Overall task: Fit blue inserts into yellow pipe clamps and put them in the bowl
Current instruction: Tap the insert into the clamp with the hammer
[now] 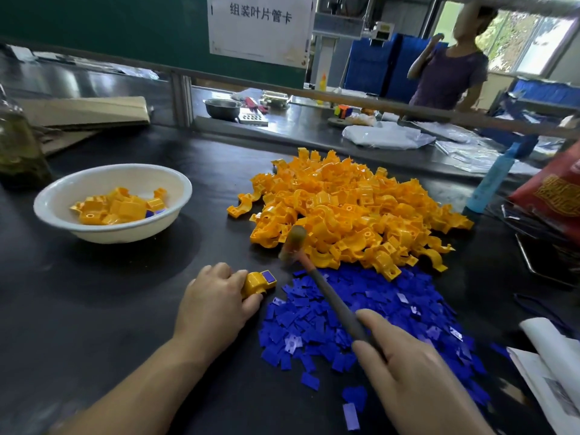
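- Black worktop (pixel 125 309) on a factory bench. A white bowl (pixel 103 178) sits far left, part-filled with yellow clamps.
- Left hand (pixel 216 302) pinches one yellow clamp (pixel 255 284) down on the worktop. A blue insert (pixel 269 276) lies on its top face and looks not fully seated.
- Right hand (pixel 417 368) is wrapped round the mallet (pixel 332 299) handle. The head is blurred, up over the near edge of the clamp pile (pixel 345 208).
- Step in hand, I'd say: tap the insert home. Hit square on the blue face with a light blow, fingers kept back on the clamp body (they're close to the target).
- The handle crosses the blue insert pile (pixel 392 302), just right of the clamp, so a low swing could scatter pieces.
- Bare worktop lies between left hand and bowl, so there's room to carry left. Papers (pixel 549 372) crowd the right edge.
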The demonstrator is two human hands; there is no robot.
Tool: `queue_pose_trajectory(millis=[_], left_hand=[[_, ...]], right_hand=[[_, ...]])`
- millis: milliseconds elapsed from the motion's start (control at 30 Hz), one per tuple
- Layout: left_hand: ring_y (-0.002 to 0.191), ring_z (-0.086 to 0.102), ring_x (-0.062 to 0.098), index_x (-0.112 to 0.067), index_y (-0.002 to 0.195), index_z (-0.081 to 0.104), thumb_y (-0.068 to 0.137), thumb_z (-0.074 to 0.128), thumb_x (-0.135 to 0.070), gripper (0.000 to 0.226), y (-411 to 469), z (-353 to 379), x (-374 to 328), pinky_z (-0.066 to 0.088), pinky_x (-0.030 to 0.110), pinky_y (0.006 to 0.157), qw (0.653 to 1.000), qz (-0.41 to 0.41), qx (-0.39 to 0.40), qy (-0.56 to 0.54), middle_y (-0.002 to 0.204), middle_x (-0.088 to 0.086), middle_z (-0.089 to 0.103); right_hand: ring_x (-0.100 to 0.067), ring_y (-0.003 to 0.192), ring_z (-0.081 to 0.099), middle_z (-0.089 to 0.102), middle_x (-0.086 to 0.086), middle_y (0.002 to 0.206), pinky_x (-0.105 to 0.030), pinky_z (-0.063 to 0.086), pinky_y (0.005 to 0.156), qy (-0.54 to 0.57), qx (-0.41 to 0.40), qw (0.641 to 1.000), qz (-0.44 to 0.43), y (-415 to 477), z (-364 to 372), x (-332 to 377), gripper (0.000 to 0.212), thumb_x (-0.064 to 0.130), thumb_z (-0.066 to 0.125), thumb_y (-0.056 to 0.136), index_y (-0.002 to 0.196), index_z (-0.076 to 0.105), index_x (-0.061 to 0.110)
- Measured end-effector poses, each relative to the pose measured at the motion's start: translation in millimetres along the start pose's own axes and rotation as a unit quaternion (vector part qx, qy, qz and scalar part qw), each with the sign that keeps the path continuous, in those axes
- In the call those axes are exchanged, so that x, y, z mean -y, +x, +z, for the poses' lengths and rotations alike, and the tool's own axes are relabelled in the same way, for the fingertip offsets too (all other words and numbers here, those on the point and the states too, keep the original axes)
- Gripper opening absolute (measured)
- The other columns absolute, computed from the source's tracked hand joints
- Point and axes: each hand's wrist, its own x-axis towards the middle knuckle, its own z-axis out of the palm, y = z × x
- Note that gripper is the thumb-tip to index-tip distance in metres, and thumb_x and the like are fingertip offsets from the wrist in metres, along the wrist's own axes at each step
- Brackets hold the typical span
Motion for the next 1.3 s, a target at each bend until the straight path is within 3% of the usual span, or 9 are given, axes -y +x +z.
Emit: queue_pose_trajectory(millis=[233, 367, 500, 633, 767, 933, 1033, 1233, 1300], left_hand=[[0.102, 0.049, 0.014, -0.030, 0.126, 0.061, 0.090, 0.046, -0.063, 0.051, 3.1, 2.8, 1.3, 0.044, 0.029, 0.080, 1.000, 0.004, 0.000, 0.007, 0.108, -0.006, 0.057], [0.102, 0.047, 0.013, -0.031, 0.125, 0.060, 0.090, 0.043, -0.063, 0.050, 3.3, 3.0, 1.3, 0.042, 0.028, 0.080, 1.000, 0.004, 0.002, 0.011, 0.109, -0.007, 0.056], [0.104, 0.048, 0.014, -0.030, 0.126, 0.060, 0.091, 0.044, -0.063, 0.051, 2.6, 3.6, 1.7, 0.043, 0.029, 0.083, 1.000, 0.003, -0.004, 0.005, 0.111, -0.006, 0.056], [0.102, 0.048, 0.014, -0.030, 0.122, 0.062, 0.090, 0.043, -0.063, 0.049, 3.0, 3.2, 1.0, 0.042, 0.029, 0.082, 1.000, 0.003, -0.007, 0.013, 0.109, -0.005, 0.056], [0.103, 0.047, 0.014, -0.030, 0.122, 0.062, 0.090, 0.043, -0.063, 0.049, 2.5, 3.2, 1.3, 0.040, 0.029, 0.083, 1.000, 0.002, -0.006, 0.010, 0.109, -0.006, 0.055], [0.102, 0.047, 0.013, -0.030, 0.120, 0.062, 0.089, 0.044, -0.063, 0.048, 2.8, 4.1, 2.9, 0.041, 0.028, 0.080, 1.000, 0.004, -0.018, 0.007, 0.107, -0.006, 0.055], [0.099, 0.048, 0.012, -0.030, 0.119, 0.063, 0.089, 0.047, -0.063, 0.047, 3.5, 3.9, 1.1, 0.041, 0.026, 0.078, 1.000, -0.006, -0.022, -0.009, 0.105, -0.007, 0.055], [0.090, 0.052, 0.009, -0.030, 0.110, 0.067, 0.087, 0.055, -0.061, 0.040, 4.3, -8.1, 3.5, 0.047, 0.030, 0.073, 0.986, -0.087, 0.018, -0.139, 0.096, -0.010, 0.058], [0.084, 0.060, 0.012, -0.026, 0.095, 0.071, 0.087, 0.064, -0.052, 0.028, 11.9, -18.5, 6.8, 0.049, 0.032, 0.070, 0.918, -0.183, 0.029, -0.352, 0.090, -0.006, 0.065]], right_hand=[[-0.007, 0.105, 0.057, 0.053, 0.013, 0.119, -0.025, 0.046, 0.089, -0.113, 0.018, 0.993, -0.035, 4.2, 27.0, 15.8, 0.045, 0.045, 0.033, 0.099, 0.141, 0.017, 0.042], [-0.008, 0.102, 0.056, 0.056, 0.012, 0.112, -0.026, 0.046, 0.089, -0.085, 0.050, 0.995, -0.025, 16.4, 15.1, 4.9, 0.038, 0.044, 0.037, 0.099, 0.136, 0.027, 0.041], [-0.002, 0.091, 0.056, 0.052, 0.023, 0.097, -0.018, 0.045, 0.079, -0.062, -0.039, 0.996, -0.048, 15.1, 17.6, 8.0, 0.048, 0.046, 0.041, 0.096, 0.141, 0.025, 0.045], [-0.009, 0.095, 0.060, 0.054, 0.013, 0.111, -0.028, 0.049, 0.083, -0.111, -0.010, 0.991, -0.068, 20.6, 32.7, 14.8, 0.046, 0.046, 0.033, 0.099, 0.141, 0.016, 0.041], [-0.009, 0.096, 0.058, 0.055, 0.015, 0.108, -0.029, 0.048, 0.082, -0.104, 0.044, 0.992, -0.050, 31.8, 23.2, 17.3, 0.035, 0.045, 0.035, 0.099, 0.133, 0.027, 0.042], [0.007, 0.072, 0.055, 0.056, 0.023, 0.081, -0.011, 0.045, 0.064, -0.050, -0.054, 0.997, -0.013, 9.4, 4.5, 3.8, 0.035, 0.044, 0.051, 0.092, 0.124, 0.040, 0.050], [0.019, 0.053, 0.043, 0.050, 0.024, 0.060, -0.001, 0.031, 0.043, -0.118, -0.087, 0.989, -0.020, -2.7, -3.7, -16.7, 0.037, 0.023, 0.075, 0.074, 0.108, 0.066, 0.031], [-0.015, 0.048, 0.054, 0.051, 0.007, 0.059, -0.023, 0.041, 0.050, -0.158, -0.115, 0.977, 0.082, -14.5, -8.6, -56.2, 0.044, 0.003, 0.088, 0.053, 0.094, 0.072, 0.011], [-0.028, 0.056, 0.063, 0.051, 0.002, 0.063, -0.034, 0.046, 0.055, -0.182, -0.120, 0.972, 0.091, -17.6, -8.8, -63.0, 0.046, 0.003, 0.088, 0.053, 0.096, 0.072, 0.005]])
